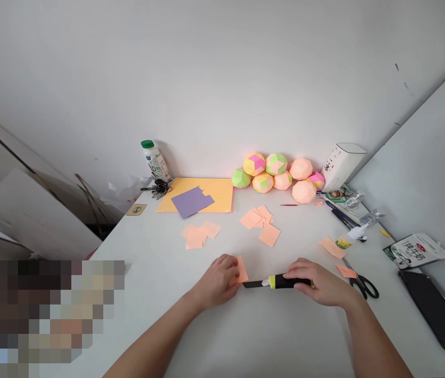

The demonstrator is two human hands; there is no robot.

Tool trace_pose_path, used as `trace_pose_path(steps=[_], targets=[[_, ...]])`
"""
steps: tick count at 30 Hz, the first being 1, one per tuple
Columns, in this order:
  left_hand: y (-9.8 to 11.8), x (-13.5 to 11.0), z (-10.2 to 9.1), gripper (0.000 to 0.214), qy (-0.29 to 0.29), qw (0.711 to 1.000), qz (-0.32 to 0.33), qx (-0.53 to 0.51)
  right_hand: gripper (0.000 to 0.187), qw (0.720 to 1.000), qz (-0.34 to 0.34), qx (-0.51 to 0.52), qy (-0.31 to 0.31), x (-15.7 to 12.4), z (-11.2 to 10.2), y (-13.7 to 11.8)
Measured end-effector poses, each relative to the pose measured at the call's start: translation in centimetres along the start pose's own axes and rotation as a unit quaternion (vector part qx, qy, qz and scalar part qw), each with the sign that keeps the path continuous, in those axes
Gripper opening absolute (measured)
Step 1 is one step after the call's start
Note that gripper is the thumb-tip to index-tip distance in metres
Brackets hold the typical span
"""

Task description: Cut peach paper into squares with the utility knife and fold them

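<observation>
My left hand (pixel 219 280) is closed, pinching a small peach paper square (pixel 241 270) just above the white table (pixel 246 336). My right hand (pixel 319 282) is wrapped round a black and yellow utility knife (pixel 275 282), which lies level and points left, its tip close under the paper square. Both hands sit near the table's front middle. More peach paper squares lie behind them: one group at the left (pixel 198 234) and one at the middle (pixel 260 220).
Several folded paper balls (pixel 281 176) stand against the back wall. An orange sheet (pixel 200 191) with a purple piece (pixel 191 201) lies beside a bottle (pixel 154 160) and keys (pixel 159 187). Scissors (pixel 362 283), pens, a white box (pixel 340 165), a packet (pixel 417 249) and a black tablet (pixel 438 315) fill the right.
</observation>
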State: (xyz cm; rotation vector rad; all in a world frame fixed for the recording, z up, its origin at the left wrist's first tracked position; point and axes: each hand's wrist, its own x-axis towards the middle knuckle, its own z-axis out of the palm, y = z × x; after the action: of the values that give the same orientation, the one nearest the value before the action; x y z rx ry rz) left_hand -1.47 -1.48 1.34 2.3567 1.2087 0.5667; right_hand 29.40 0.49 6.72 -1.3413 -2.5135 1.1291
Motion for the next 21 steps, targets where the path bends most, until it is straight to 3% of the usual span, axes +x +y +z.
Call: trace_pose_path(steps=[13, 21], targets=[[0.2, 0.1, 0.5, 0.017, 0.027, 0.998, 0.022, 0.062, 0.032, 1.000, -0.002, -0.003, 0.004, 0.1, 0.1, 0.3], [-0.1, 0.3, 2.5, 0.024, 0.107, 0.990, 0.027, 0.086, 0.033, 1.000, 0.018, -0.008, -0.006, 0.1, -0.3, 0.0]])
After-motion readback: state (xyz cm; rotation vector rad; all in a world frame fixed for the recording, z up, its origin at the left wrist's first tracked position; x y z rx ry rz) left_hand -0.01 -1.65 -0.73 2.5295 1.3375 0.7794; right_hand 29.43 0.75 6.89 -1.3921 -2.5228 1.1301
